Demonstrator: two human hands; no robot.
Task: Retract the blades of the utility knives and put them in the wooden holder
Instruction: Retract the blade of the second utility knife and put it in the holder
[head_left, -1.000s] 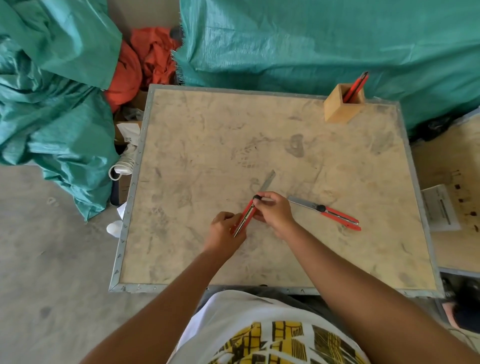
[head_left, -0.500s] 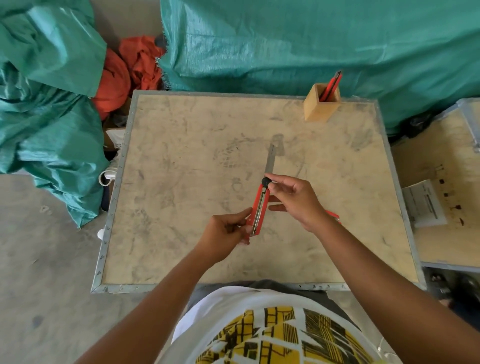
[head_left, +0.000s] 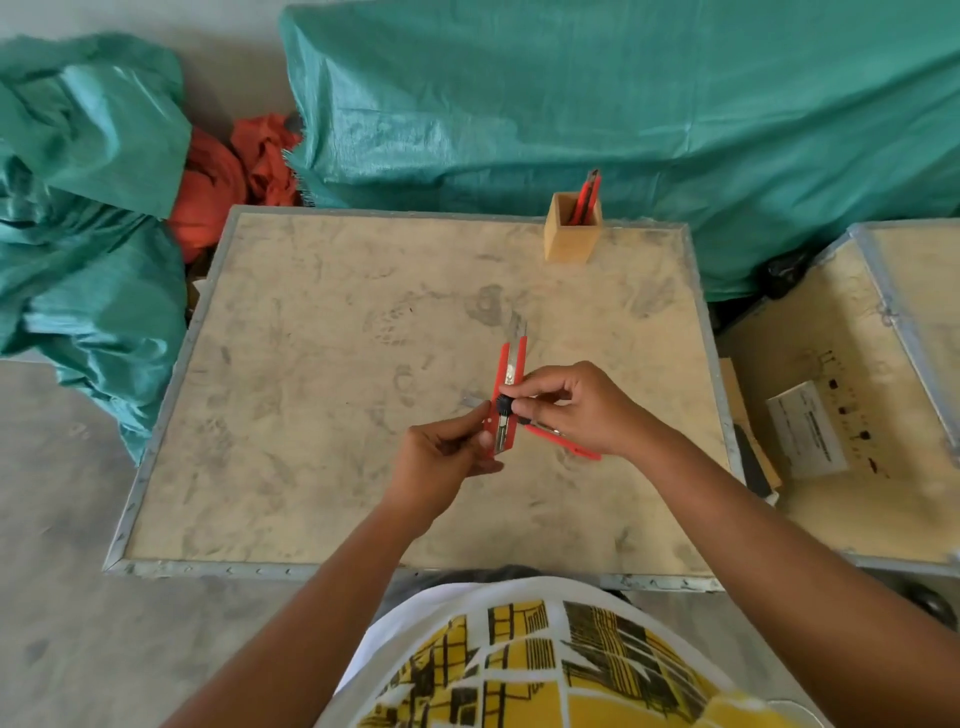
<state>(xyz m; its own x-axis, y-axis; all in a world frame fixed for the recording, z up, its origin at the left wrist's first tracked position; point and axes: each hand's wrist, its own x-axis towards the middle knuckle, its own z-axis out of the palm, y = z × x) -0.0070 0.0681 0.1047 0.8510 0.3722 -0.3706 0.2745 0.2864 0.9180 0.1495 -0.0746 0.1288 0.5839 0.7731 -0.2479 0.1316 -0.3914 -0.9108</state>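
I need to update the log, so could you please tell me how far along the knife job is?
Done: one red knife stands in the wooden holder. In hand: the left hand grips a second knife while the right hand works its black slider, with a short blade tip protruding. Left: a third knife lies on the table, partly hidden.

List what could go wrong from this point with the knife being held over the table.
1. The held knife has a short tip of blade out past its red body; a slip of the right hand on the black slider could bring fingers near it.
2. The left hand pinches only the lower end, so the knife might twist or drop.
3. A second knife lies on the table under the right hand, its blade end hidden, and could be bumped.
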